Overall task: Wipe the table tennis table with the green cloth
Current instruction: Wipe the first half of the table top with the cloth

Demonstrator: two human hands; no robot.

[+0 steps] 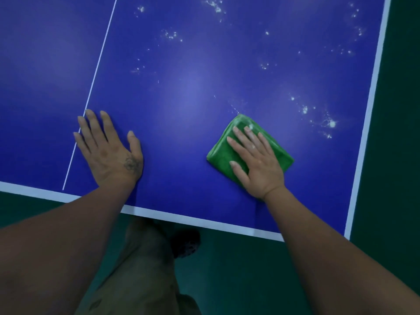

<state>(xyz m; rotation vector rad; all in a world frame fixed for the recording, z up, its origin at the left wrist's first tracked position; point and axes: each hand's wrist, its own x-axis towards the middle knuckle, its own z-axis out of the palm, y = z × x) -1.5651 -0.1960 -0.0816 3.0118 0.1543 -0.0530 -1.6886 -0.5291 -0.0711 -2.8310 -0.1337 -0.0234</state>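
A folded green microfibre cloth (250, 151) is pressed flat against the blue table tennis table with white edge lines (181, 92) by the right hand (255, 161), whose fingers are laid out straight across it, not curled. The cloth lies near the table's right corner, close to the near edge. The left hand (109, 147) is rested palm-down on the bare surface, fingers spread and relaxed, partly over the thin white centre line (100, 55). Scattered white powdery specks (327, 121) are seen beyond the cloth.
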